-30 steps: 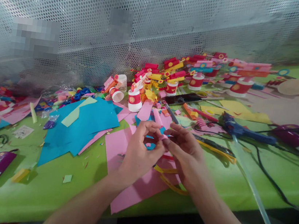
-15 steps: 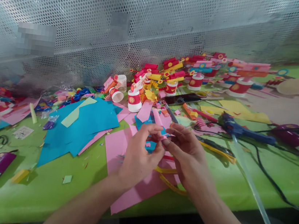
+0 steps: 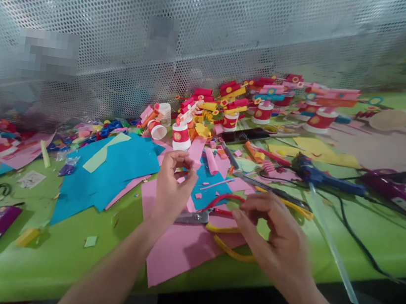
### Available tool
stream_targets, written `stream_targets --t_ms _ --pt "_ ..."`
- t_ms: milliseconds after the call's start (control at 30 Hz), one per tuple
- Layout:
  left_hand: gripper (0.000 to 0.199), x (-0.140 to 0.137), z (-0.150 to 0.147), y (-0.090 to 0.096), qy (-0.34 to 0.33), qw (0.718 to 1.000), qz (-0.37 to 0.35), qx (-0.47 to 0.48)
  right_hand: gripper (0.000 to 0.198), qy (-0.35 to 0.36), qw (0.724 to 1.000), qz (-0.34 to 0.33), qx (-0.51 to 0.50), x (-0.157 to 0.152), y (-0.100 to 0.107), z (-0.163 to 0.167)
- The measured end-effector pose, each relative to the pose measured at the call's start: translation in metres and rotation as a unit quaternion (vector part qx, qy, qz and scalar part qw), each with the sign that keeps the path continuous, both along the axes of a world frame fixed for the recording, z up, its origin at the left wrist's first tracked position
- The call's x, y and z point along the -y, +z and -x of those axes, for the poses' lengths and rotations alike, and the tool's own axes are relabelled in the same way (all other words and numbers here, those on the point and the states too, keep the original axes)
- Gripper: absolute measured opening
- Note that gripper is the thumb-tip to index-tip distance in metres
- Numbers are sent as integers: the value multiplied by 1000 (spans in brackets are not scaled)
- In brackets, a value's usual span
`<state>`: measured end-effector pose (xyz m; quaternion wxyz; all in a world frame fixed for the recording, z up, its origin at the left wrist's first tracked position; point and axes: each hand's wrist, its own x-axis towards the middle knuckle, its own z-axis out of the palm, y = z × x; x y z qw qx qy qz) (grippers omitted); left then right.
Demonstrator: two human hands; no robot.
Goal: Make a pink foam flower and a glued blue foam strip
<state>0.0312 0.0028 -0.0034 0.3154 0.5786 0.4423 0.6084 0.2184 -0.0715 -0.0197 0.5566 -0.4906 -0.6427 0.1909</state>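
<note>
My left hand is raised over the pink paper, pinching a small pink paper piece between thumb and fingers. To the right, my right hand has its thumb and curled fingers closed at the red handle of a pair of scissors. The scissors lie on a large pink sheet, with red and yellow handles toward my right hand. Part of the handle is covered by my fingers. Between the hands are a blue paper piece with pink scraps and a rolled pink tube.
Blue sheets lie left. Small paper models on white cups stand along the perforated metal panel. At right are a blue glue gun with a long glue stick, its cable, a black-and-yellow tool and a phone.
My hands have separated. The left moved slightly left and up with the pink piece; the right moved right and down to the scissors' handle.
</note>
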Motion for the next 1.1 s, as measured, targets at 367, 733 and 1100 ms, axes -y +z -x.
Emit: stream_targets --t_ms 367,733,1100 --pt "30 -12 5 -11 16 1000 19 -18 7 8 984 -70 166 -4 -37 -35" --pt "35 -25 11 -20 20 999 43 -26 10 59 988 -16 143 -4 -38 -38" --pt "27 -30 -2 -4 -51 990 64 -116 10 97 990 10 104 -2 -45 -41"
